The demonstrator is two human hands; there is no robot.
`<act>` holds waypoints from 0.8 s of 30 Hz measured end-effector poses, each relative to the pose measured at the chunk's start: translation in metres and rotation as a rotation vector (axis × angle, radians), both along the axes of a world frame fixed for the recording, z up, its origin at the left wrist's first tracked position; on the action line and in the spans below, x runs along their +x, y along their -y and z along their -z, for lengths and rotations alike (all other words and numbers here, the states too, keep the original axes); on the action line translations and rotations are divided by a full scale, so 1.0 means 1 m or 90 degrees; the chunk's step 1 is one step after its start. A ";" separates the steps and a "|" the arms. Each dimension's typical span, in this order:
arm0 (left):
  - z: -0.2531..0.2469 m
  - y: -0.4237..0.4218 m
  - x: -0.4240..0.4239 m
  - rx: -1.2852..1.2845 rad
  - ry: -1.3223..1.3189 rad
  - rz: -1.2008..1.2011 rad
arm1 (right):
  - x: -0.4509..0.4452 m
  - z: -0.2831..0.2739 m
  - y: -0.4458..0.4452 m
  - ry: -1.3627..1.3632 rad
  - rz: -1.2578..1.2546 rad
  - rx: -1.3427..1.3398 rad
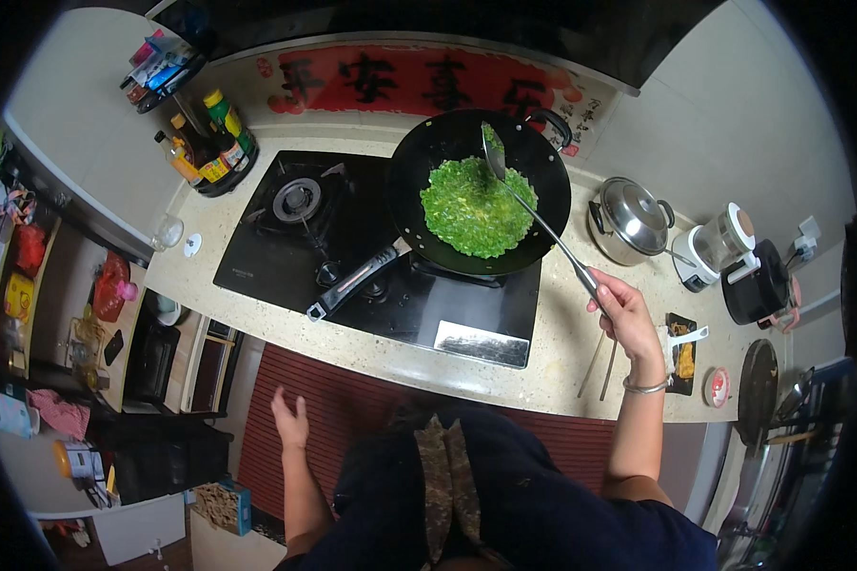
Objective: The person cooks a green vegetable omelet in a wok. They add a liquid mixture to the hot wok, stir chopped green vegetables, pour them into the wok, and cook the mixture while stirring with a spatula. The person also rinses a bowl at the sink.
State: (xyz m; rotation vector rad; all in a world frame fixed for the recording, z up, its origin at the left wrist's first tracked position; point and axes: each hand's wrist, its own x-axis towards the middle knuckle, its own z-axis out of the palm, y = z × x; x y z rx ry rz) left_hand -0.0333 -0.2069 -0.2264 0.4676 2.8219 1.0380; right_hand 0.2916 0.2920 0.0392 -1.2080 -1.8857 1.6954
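My right hand (622, 312) grips the handle of a long metal cooking spatula (547, 227). The spatula's blade, with green bits stuck on it, is over the far side of a black wok (410, 182). Spread in the wok is a flat round layer of chopped green food with yellow bits (478, 214). The wok sits on the right burner of a black gas hob (271, 246), its long handle pointing toward the front left. Held in the air below the counter's front edge, my left hand (291, 421) has its fingers apart and nothing in it.
Sauce bottles (210, 143) stand on a rack at the back left, near the bare left burner (297, 201). Right of the wok are a lidded steel pot (629, 218), a blender (717, 246), chopsticks (599, 365), a dark tray of yellow food (684, 357) and a small bowl (716, 387).
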 end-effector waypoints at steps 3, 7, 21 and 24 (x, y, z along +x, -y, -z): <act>-0.080 -0.054 -0.021 0.160 -0.038 -0.054 | 0.004 0.005 0.005 -0.009 0.013 0.035; -0.151 -0.117 -0.028 0.172 -0.129 0.023 | 0.006 0.014 0.010 -0.029 0.012 0.101; -0.191 -0.240 -0.043 -0.131 -0.226 0.330 | 0.021 0.017 0.031 0.011 0.149 0.316; -0.182 -0.245 -0.046 -0.076 -0.181 0.343 | 0.027 0.024 0.029 0.005 0.181 0.338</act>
